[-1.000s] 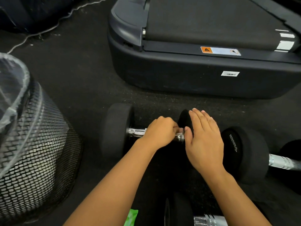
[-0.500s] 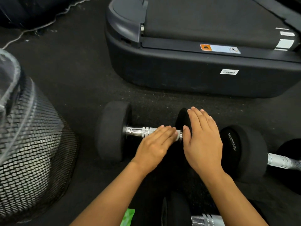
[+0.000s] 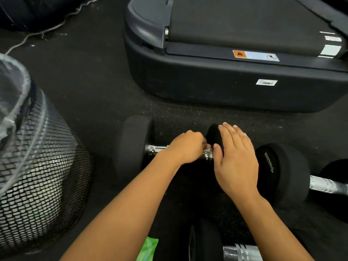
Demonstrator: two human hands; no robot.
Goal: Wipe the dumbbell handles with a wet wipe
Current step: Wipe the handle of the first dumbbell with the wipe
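Note:
A black dumbbell (image 3: 134, 146) with a chrome handle (image 3: 156, 149) lies on the floor in the middle of the head view. My left hand (image 3: 185, 147) is curled over the handle near its right end, and a bit of white wipe shows under the fingers. My right hand (image 3: 235, 162) rests flat, fingers straight, on the dumbbell's right weight (image 3: 212, 134). Two more dumbbells lie nearby: the second dumbbell (image 3: 282, 172) to the right and the third dumbbell (image 3: 216, 245) at the bottom edge.
A black mesh bin (image 3: 37, 176) with a clear plastic liner stands at the left. A treadmill base (image 3: 226, 81) fills the far side. A green wipe packet (image 3: 147, 249) lies by my left forearm. A white cord (image 3: 47, 29) runs along the far left floor.
My left hand went from fingers laid flat along the handle to curled round it again, near the right end. My right hand stayed on the right weight.

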